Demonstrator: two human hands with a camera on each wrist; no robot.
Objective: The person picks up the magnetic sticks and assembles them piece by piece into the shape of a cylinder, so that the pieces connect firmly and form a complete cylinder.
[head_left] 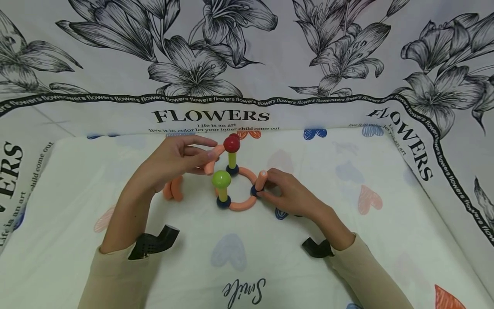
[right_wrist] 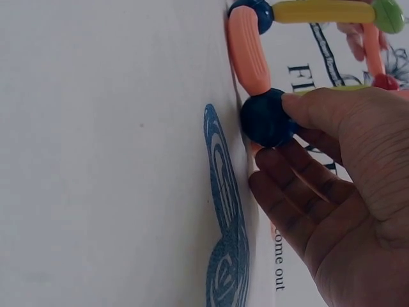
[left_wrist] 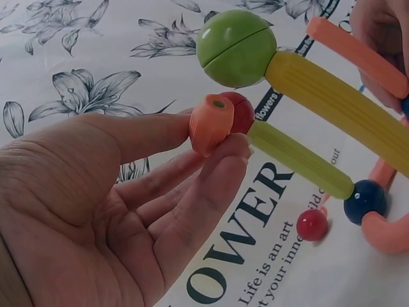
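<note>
My left hand (head_left: pixel 170 161) pinches a curved orange magnetic stick (head_left: pixel 209 167) between thumb and fingertips. Its far end is at the red ball (head_left: pixel 231 143); whether they touch I cannot tell. That ball tops an upright lime stick (head_left: pixel 232 160). Nearer, a green ball (head_left: pixel 221 179) caps a yellow stick (head_left: pixel 223 195). Both uprights rise from dark blue balls in a ring of curved orange sticks (head_left: pixel 243 204) on the cloth. At the ring's right side, my right hand (head_left: pixel 295 193) pinches another dark blue ball (right_wrist: pixel 265 118), from which an orange stick (head_left: pixel 261 180) stands up.
Loose curved orange sticks (head_left: pixel 176 188) lie beside my left wrist. A second red ball (left_wrist: pixel 312 225) sits behind the ring. White cloth (head_left: pixel 185 274) printed with hearts covers the surface, and a flower-printed cloth (head_left: pixel 270 64) spreads behind it.
</note>
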